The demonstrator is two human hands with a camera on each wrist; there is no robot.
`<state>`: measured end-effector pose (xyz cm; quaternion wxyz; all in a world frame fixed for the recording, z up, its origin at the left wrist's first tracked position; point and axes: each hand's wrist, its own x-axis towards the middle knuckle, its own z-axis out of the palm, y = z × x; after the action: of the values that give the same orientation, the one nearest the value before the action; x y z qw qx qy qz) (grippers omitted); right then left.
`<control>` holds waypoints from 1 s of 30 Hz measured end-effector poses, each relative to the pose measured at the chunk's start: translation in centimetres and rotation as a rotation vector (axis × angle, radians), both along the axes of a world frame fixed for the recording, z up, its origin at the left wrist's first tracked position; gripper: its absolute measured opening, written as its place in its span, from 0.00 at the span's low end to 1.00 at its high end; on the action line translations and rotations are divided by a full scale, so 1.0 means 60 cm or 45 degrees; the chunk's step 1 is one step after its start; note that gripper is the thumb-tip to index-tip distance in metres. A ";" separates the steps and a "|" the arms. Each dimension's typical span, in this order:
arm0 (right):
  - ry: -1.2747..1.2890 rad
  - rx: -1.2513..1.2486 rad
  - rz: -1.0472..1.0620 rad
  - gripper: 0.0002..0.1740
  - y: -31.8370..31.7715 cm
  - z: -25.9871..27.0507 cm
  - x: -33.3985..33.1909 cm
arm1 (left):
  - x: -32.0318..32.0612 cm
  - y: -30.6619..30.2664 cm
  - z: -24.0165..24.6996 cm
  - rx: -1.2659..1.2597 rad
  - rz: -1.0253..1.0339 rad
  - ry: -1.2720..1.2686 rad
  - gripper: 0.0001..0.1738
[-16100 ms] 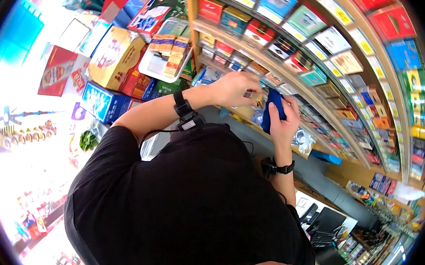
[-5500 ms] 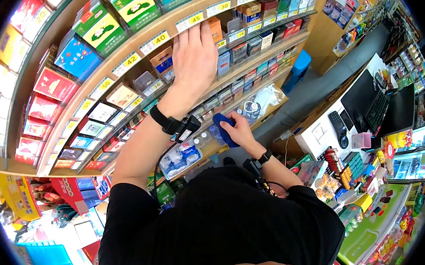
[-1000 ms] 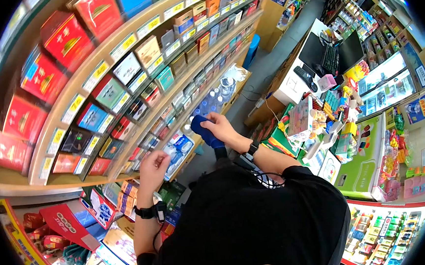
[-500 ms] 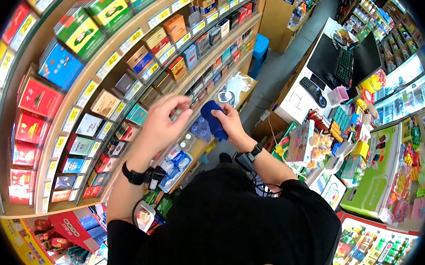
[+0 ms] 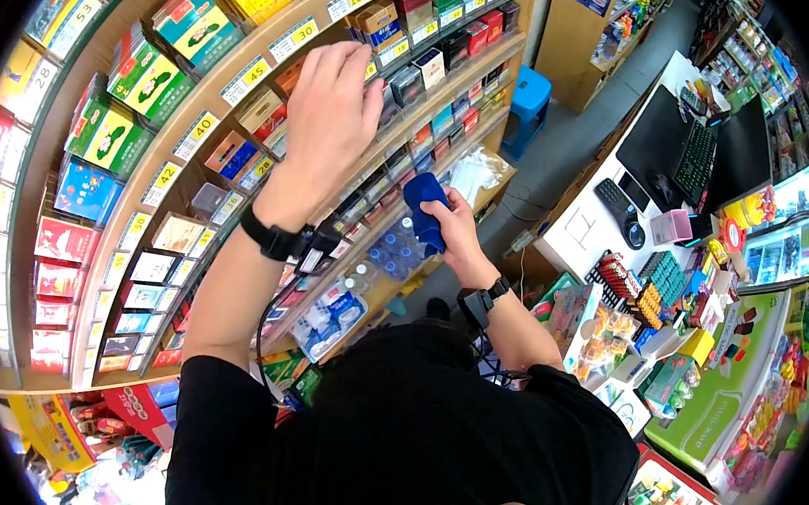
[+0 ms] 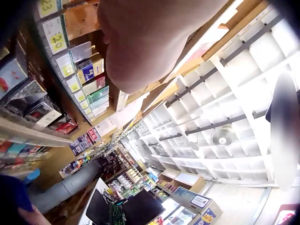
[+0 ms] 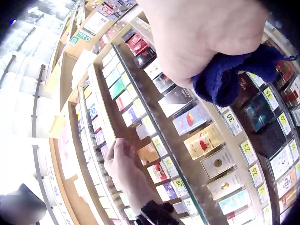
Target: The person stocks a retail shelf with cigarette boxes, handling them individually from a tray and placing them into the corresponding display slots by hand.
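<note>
My left hand (image 5: 329, 108) is raised to a shelf of cigarette packs, its fingers loosely extended at the shelf's edge strip. An orange pack (image 5: 290, 76) sits beside those fingers, partly hidden by them; the right wrist view shows the orange pack (image 7: 147, 153) close to the left hand (image 7: 124, 168). Lower down, my right hand (image 5: 456, 230) grips a dark blue cloth (image 5: 422, 200), thumb on top. The cloth (image 7: 220, 77) hangs bunched beneath the right hand in the right wrist view, in front of the pack rows.
Price labels (image 5: 245, 81) run along the shelf edges. Water bottles (image 5: 393, 253) and a white-and-blue plastic-wrapped bundle (image 5: 331, 323) stand on the low ledge. A blue stool (image 5: 528, 108) is beyond the shelf's end. To the right is a counter with a keyboard (image 5: 696, 162) and several small goods.
My left hand has risen from low beside the shelf to the row with the orange pack. The right hand keeps the blue cloth. The head view has turned along the shelf.
</note>
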<state>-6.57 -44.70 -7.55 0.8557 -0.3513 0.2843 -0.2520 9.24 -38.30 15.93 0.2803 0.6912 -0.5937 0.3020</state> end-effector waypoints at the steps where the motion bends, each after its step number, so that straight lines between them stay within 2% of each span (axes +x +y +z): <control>1: -0.011 0.011 0.001 0.15 -0.004 -0.006 0.002 | 0.004 -0.014 0.002 0.013 0.046 -0.097 0.23; 3: -0.011 0.015 0.034 0.15 -0.010 -0.014 0.001 | 0.008 -0.038 0.002 0.089 0.151 -0.259 0.26; 9: -0.005 0.043 0.070 0.14 -0.016 -0.016 -0.003 | 0.037 -0.099 -0.009 0.126 0.383 -0.340 0.30; 15: 0.000 0.046 0.050 0.12 -0.026 -0.014 0.001 | 0.053 -0.128 -0.009 0.239 0.606 -0.246 0.26; 20: 0.012 0.073 0.068 0.14 -0.036 -0.026 0.005 | 0.064 -0.137 -0.014 0.243 0.649 -0.214 0.24; 25: 0.047 0.069 0.089 0.11 -0.041 -0.018 0.009 | 0.064 -0.138 -0.019 0.132 0.613 -0.258 0.23; 30: 0.061 0.081 0.103 0.11 -0.044 -0.016 0.013 | 0.055 -0.132 -0.015 0.133 0.575 -0.146 0.24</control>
<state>-5.79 -47.36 -8.49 0.8689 -0.3410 0.2982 -0.1995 12.55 -46.24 15.02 0.1353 0.8017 -0.4539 0.3646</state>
